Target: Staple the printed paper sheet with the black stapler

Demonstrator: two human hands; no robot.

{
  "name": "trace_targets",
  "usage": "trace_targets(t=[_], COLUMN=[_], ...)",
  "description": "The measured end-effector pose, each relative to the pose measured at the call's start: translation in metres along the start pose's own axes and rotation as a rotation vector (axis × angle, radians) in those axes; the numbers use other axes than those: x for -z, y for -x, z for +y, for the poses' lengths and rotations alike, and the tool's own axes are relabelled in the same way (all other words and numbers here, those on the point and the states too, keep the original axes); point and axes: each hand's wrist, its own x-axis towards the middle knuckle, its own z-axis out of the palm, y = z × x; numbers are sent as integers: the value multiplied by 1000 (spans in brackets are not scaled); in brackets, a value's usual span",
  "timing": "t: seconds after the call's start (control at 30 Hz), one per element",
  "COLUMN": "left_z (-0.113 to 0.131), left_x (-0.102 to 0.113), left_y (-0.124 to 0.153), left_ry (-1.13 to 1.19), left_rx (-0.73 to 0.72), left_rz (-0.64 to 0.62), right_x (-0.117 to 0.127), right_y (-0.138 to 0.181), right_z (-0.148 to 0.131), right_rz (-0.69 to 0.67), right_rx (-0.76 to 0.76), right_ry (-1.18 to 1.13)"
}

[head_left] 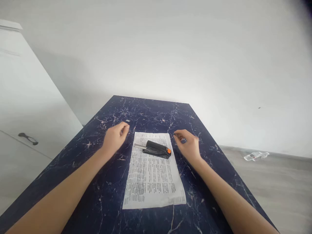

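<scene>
A printed sheet of paper (153, 175) lies on a dark blue marbled table (102, 182). A black stapler with an orange tip (157, 149) rests across the sheet's far end. My left hand (115, 138) hovers just left of the paper, fingers loosely curled, holding nothing I can see. To the right of the stapler is my right hand (187, 144), with its fingers bent and slightly apart, near the sheet's top right corner. Neither hand touches the stapler.
A small pale scrap (127, 121) lies on the table beyond my left hand. A white cabinet with a dark handle (28, 138) stands at the left. A crumpled plastic bottle (255, 156) lies on the grey floor by the white wall at the right.
</scene>
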Motion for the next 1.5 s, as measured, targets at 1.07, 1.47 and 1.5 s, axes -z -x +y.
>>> trace_targets(t=[1.07, 1.47, 1.5], left_z=[-16, 25, 25], left_x=[-27, -14, -15], left_y=[3, 12, 12], left_ry=[17, 314, 286], left_rx=[119, -19, 10], left_rz=[-55, -364, -393], right_x=[11, 10, 10], right_y=[-12, -9, -9], right_z=[116, 122, 122], right_rz=[-74, -138, -140], right_rx=[-452, -427, -427], right_ry=[175, 159, 160])
